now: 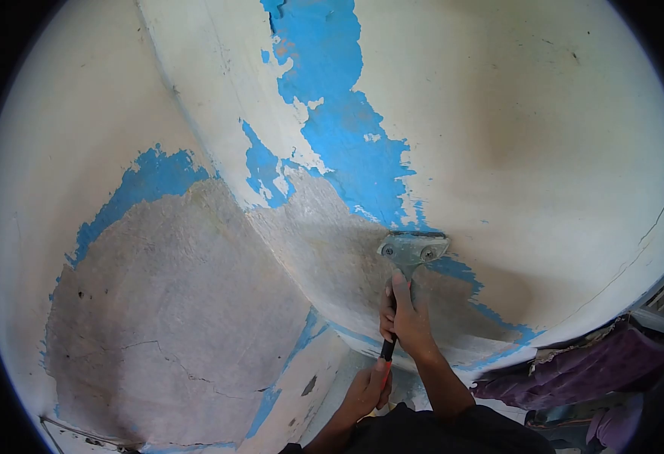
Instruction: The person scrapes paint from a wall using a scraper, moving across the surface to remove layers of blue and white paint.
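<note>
A long-handled wall scraper with a wide metal head and two screws has its blade against the wall, at the lower edge of a blue paint patch. My right hand is closed around the upper handle, just below the head, with the thumb lying along it. Lower down, my left hand wraps round the red and black part of the handle. Bare grey plaster shows to the left of the blade, and cream paint covers the wall to the right.
An inside corner runs down between two walls. The left wall has a large bare grey area edged with blue and crossed by a crack. A purple cloth lies at the lower right. Another crack marks the far right.
</note>
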The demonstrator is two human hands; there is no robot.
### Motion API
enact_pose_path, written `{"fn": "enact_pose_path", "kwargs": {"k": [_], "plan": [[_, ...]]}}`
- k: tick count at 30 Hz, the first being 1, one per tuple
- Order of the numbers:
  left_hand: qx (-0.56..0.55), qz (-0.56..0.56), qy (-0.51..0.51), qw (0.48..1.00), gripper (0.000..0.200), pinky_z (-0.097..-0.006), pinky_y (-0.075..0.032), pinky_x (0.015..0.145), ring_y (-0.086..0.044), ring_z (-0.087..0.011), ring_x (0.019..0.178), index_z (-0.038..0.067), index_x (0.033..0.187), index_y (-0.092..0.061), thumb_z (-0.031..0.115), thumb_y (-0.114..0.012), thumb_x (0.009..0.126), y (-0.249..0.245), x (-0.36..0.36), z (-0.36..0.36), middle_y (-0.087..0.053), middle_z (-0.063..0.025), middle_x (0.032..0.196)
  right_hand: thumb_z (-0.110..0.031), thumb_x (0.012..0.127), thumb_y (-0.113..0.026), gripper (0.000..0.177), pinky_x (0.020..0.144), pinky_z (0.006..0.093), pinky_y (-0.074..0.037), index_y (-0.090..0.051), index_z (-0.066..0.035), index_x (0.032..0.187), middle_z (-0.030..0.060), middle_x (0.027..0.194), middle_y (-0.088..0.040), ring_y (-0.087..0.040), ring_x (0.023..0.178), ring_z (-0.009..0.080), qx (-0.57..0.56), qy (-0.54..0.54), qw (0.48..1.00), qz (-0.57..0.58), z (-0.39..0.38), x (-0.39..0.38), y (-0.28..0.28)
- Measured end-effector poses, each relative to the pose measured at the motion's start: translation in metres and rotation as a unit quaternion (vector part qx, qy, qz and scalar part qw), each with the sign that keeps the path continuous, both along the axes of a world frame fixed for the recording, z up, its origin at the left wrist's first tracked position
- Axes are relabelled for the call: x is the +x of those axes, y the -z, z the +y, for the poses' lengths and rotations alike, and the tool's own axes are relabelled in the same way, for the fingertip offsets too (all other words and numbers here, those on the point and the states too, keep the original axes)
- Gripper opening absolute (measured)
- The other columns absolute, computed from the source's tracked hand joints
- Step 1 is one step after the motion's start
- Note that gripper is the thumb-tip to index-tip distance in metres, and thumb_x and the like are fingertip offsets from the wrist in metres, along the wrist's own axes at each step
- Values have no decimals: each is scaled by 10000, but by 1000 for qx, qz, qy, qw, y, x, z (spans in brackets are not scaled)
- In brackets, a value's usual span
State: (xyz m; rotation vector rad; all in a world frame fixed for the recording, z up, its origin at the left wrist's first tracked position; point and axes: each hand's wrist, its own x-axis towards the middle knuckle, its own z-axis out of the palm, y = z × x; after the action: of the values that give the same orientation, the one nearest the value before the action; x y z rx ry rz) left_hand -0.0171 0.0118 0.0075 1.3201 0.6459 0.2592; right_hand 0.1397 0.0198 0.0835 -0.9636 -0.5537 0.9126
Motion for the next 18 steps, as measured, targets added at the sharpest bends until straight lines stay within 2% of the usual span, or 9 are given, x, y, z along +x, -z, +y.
{"fn": "enact_pose_path", "kwargs": {"k": [5,8,12,14,18], "plan": [[28,6,-7,1000,559,-255,-333,423,-412,-109,408,60,702,-464,474,-278,1029,-3,1,12,-429,-13,509,-446,994,-446,385,323,261,-281,-421,-89,850,-12,515,-316,-296,353,84,1,17,1000,3,8,-2,-2],[52,-39,-8,998,542,-255,-335,424,-413,-108,410,59,730,-464,473,-280,1029,-13,10,15,-430,-15,512,-468,982,-459,403,322,254,-270,-423,-92,842,-14,516,-318,-297,352,82,1,37,999,-32,11,0,-31],[71,-43,-20,996,534,-252,-338,425,-417,-107,414,58,750,-462,475,-277,1028,-41,15,20,-430,-16,515,-501,961,-484,427,318,242,-258,-428,-99,829,-19,519,-318,-296,350,74,17,48,998,-49,17,0,-62],[72,-55,-32,995,533,-250,-341,426,-418,-108,415,56,760,-466,475,-276,1028,-50,17,22,-433,-16,525,-506,951,-500,430,318,236,-257,-430,-101,824,-22,521,-321,-296,351,70,42,41,996,-60,21,1,-68],[33,-65,-44,996,537,-251,-342,414,-415,-111,406,50,785,-471,488,-274,1025,-69,17,21,-433,-15,544,-480,952,-510,410,322,232,-259,-432,-97,827,-28,526,-323,-297,356,67,23,32,999,-31,27,-3,-83]]}}
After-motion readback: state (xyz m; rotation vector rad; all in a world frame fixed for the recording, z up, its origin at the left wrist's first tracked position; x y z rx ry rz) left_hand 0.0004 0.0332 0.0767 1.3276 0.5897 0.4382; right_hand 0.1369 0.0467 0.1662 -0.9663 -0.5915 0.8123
